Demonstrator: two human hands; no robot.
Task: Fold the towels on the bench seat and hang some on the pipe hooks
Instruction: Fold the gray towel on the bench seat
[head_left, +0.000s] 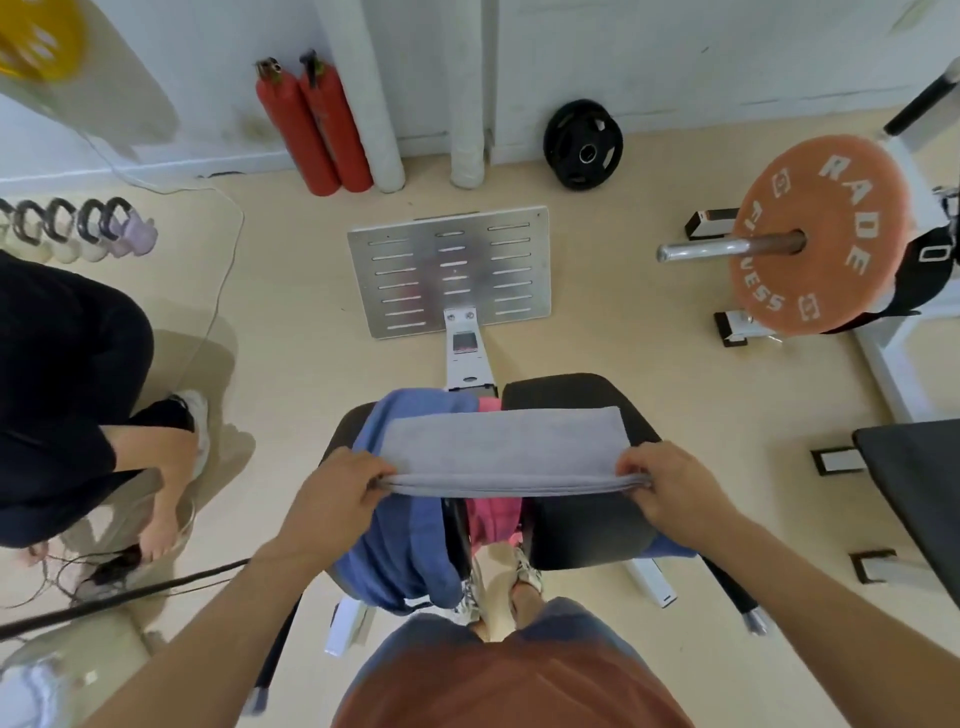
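Grey towel (501, 441) looks soft, light and floppy, so your left hand (332, 496) and right hand (670, 488) pinching its folded ends seems right

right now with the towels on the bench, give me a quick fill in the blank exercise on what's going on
1. Both hands, left hand and right hand, pinch the ends of the ____ towel.
2. The towel draped over the left seat pad, under the held one, is ____.
3. Between the two seat pads lies a ____ towel.
4. Against the wall stand two red ____.

Missing words: grey; blue; pink; fire extinguishers
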